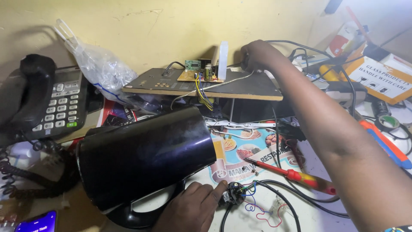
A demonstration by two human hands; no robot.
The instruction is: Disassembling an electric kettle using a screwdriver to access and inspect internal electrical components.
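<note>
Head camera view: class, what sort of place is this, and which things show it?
Probably a small electronics repair bench: a bare circuit board with loose wires, a red-handled screwdriver, and a black kettle on its side beside the left hand.

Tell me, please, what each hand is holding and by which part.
The left hand pinches the small black wired part by its left edge. The right hand reaches among cables; any hold is hidden.
</note>
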